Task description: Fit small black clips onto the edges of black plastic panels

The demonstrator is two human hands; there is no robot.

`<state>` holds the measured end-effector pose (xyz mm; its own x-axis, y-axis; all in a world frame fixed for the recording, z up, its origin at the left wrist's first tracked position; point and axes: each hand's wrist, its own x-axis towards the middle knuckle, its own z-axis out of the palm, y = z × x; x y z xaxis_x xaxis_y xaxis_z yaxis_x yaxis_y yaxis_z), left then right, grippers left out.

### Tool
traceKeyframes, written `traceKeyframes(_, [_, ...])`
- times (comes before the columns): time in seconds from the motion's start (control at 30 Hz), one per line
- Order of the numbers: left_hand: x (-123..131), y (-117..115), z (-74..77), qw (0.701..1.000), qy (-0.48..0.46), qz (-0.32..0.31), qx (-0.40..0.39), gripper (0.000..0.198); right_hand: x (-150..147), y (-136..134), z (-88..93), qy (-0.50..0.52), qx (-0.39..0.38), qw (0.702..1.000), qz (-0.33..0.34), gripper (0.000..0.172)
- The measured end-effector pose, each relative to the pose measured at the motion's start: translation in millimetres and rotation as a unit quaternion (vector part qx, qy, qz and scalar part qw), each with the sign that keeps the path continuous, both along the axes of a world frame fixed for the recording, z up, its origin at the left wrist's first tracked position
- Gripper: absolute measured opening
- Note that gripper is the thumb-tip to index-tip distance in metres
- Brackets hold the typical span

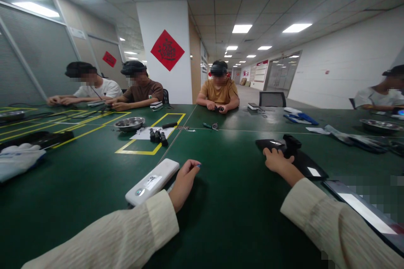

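Left hand [184, 181], fingers loosely curled and gripping nothing, rests on the matte green table [233, 210] just beside a smooth white rounded-rectangular device [152, 181]. Right hand [277, 160] lies against a blocky black part [292, 142] on a flat black pad [307, 167]. Fingers are hidden, so I cannot tell whether it grasps.

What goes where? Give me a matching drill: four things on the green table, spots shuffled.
Things:
1. white power bank
2. black device
3. small black parts
4. white gloves

Places:
A. inside the yellow-taped rectangle
B. far left on the table
C. at the fingertips of the right hand
D. beside the left hand

Pairs: 1-D, 2-C, 3-A, 4-B.
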<state>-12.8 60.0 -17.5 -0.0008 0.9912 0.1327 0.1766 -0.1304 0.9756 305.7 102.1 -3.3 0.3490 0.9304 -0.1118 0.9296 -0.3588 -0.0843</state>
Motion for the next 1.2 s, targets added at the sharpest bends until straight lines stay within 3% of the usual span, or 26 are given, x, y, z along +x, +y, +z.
traceKeyframes(0.5, [4,-6,8.5,1.000,0.003,0.001,0.009,0.014,87,5,-7.8,0.049,0.018,0.989,-0.140,0.047])
traceKeyframes(0.87, [3,-7,8.5,1.000,0.016,-0.011,0.010,0.015,105,3,-10.4,0.066,0.072,0.975,-0.198,0.045])
traceKeyframes(1.07, [2,-4,6.5,1.000,0.021,-0.016,0.011,0.016,102,-7,-2.5,0.038,0.178,0.971,-0.152,0.040])
traceKeyframes(1.2, [1,-5,6.2,0.999,0.033,-0.022,0.009,0.017,97,-10,10.8,0.019,0.310,0.941,-0.133,0.042])
